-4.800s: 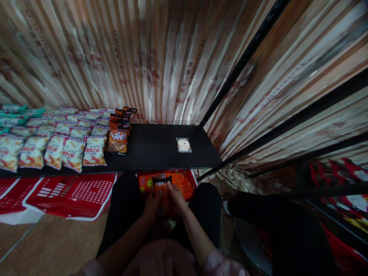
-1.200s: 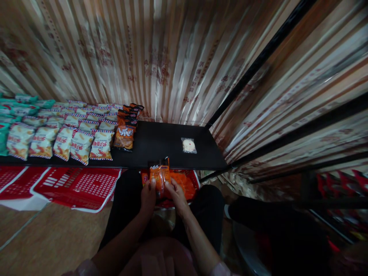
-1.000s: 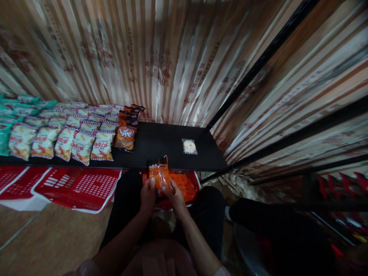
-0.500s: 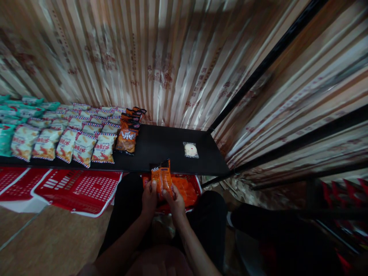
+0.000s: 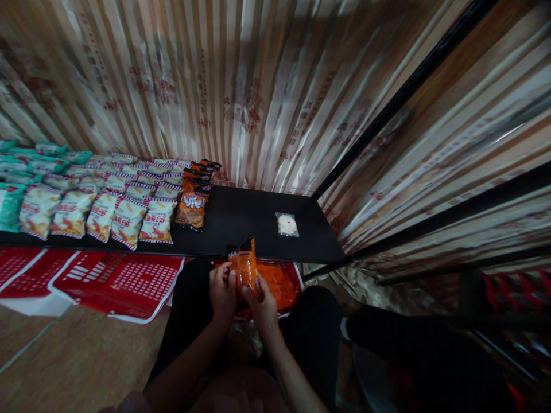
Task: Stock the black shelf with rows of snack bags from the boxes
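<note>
Over my lap I hold an orange snack bag (image 5: 244, 267) between both hands, its dark top edge pointing up toward the shelf. My left hand (image 5: 222, 292) has its curled fingers and thumb at the bag's left edge. From the lower right, my right hand (image 5: 263, 304) grips the bag, thumb across its front. Below the hands is a red basket (image 5: 298, 281) with more orange packs (image 5: 275, 287) in it. A row of similar orange bags (image 5: 191, 207) stands on the black shelf (image 5: 245, 215), one behind another.
Several white snack bags (image 5: 124, 221) and green bags (image 5: 11, 203) fill the shelf's left part. A small clear packet with a white round item (image 5: 287, 224) lies on the right. Red baskets (image 5: 129, 281) sit beneath; black poles (image 5: 387, 106) slant at right before a striped curtain (image 5: 258, 86).
My left fingers have lifted and shifted slightly up along the bag's left edge. The bag has turned a little in my right hand. The view has shifted slightly.
</note>
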The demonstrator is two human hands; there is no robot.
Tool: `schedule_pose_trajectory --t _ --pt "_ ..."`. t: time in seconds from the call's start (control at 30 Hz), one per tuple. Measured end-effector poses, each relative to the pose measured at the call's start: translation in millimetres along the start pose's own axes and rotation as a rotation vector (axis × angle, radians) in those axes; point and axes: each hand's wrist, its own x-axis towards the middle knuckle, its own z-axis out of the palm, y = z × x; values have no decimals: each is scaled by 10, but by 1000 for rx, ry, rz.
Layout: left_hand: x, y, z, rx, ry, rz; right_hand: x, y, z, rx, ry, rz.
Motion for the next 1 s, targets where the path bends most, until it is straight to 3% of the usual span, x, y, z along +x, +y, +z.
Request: schedule_pose_trajectory --t 0.4,0.63,1.0 --pt "-42 3 -19 -19 -67 9 -105 -64 27 -162 -25 -120" --pt "-64 -18 -12 -100 -91 -103 -146 -109 35 -342 -32 -223" --pt "-44 -117 -31 -257 -95 -246 -240 -279 108 -403 -29 -286"
